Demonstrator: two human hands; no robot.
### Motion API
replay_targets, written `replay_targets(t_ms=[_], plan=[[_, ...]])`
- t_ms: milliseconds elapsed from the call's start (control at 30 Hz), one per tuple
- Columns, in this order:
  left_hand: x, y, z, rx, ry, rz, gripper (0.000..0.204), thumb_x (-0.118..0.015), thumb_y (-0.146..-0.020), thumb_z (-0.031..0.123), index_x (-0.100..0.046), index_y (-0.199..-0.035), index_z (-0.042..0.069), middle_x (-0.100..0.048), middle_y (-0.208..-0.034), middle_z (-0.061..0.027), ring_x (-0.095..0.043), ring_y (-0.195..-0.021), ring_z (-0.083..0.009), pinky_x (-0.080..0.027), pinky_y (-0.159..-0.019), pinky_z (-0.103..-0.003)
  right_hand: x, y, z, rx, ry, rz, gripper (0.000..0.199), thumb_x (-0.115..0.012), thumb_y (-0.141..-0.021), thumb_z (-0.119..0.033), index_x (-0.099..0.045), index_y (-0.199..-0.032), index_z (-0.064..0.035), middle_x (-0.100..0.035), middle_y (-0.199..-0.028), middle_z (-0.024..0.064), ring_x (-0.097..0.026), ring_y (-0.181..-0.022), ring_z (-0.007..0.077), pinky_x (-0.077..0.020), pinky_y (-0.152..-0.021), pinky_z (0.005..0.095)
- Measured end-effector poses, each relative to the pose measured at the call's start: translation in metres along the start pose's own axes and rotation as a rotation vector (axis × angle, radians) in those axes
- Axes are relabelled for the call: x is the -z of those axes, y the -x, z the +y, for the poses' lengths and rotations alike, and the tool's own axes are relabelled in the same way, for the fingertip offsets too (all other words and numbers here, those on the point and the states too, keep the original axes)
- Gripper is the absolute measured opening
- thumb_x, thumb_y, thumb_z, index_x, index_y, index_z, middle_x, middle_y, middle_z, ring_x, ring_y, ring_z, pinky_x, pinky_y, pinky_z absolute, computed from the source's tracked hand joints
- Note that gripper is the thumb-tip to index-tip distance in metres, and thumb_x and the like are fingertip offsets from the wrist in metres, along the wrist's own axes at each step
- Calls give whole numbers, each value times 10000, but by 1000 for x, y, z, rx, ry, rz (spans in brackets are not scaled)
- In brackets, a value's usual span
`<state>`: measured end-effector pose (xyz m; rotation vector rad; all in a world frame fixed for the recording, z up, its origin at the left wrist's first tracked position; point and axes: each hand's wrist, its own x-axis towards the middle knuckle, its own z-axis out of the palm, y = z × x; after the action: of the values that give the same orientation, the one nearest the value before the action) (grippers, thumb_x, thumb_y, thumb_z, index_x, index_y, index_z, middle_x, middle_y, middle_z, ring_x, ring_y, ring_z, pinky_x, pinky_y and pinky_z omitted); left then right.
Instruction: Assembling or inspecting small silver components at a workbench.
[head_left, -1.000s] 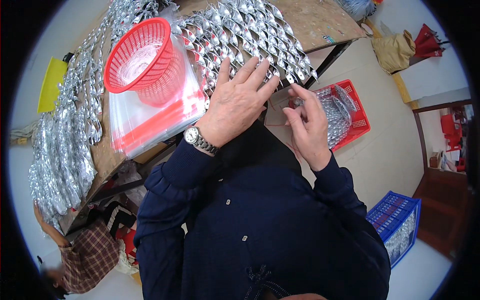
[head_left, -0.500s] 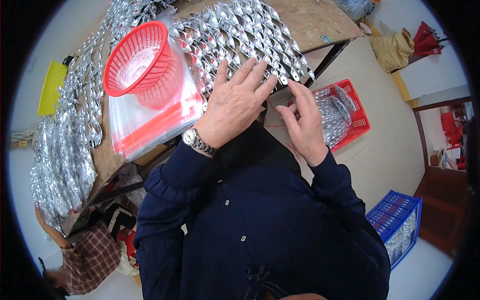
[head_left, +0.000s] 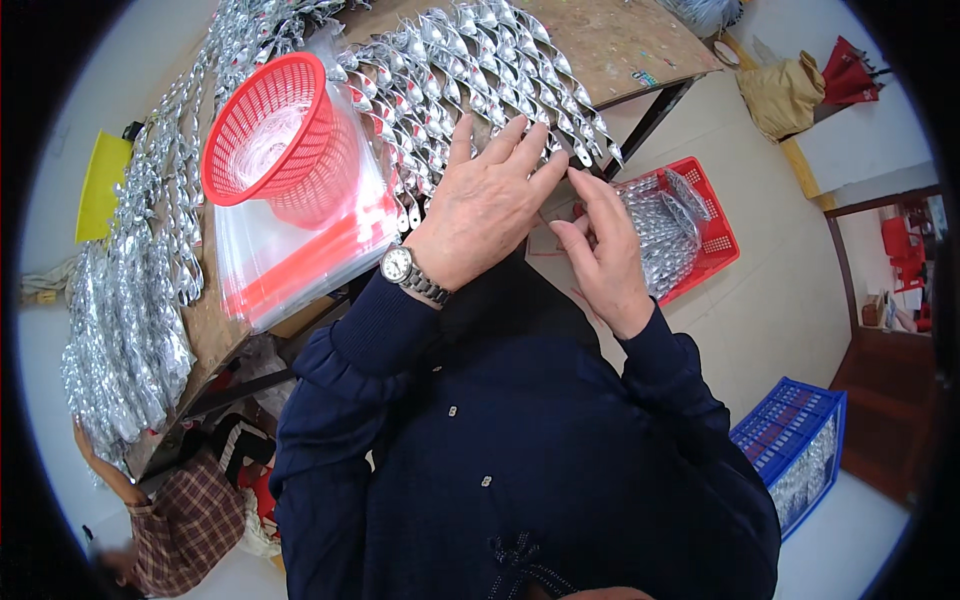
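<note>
Rows of silver twisted foil strips lie side by side on the table, their small tab ends toward me. My left hand, wearing a wristwatch, lies palm down over the near ends with its fingers spread. Beside it, at the row's right end, my right hand holds nothing visible. Its thumb and forefinger stand apart; the other fingers are curled and partly hidden. The forefinger tip is close to the last strip ends, and I cannot tell whether it touches them.
A red mesh basket with clear-looking bands stands on a stack of plastic bags. More silver strips hang over the table's left side, near a person in a plaid shirt. On the floor are a red crate and a blue crate.
My left hand has shifted slightly right across the strip ends, uncovering several at its left. My right hand stays nearly in place.
</note>
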<state>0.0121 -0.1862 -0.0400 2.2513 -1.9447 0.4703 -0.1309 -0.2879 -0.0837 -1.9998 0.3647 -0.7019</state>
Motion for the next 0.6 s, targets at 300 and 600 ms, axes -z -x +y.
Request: replay_targets(t_ms=[300, 600], plan=[[5, -4, 3, 18, 11, -59, 642, -751, -714, 252, -495, -1291, 135, -467, -1350, -81, -407, -1294, -249, -296, -1048, -539, 11, -3, 7, -123, -224, 166, 484, -625, -841, 2, -463, -1296, 29, -569, -1149, 136, -549, -629, 97, -463, -595, 236], [7, -5, 2, 32, 65, -58, 646, -750, -707, 250, -503, -1292, 132, -474, -1350, -85, -410, -1301, -253, -293, -1054, -533, 8, -9, 7, -54, -82, 73, 468, -629, -846, -34, -471, -1279, 44, -544, -1095, 136, -540, -625, 122, -461, -617, 255]])
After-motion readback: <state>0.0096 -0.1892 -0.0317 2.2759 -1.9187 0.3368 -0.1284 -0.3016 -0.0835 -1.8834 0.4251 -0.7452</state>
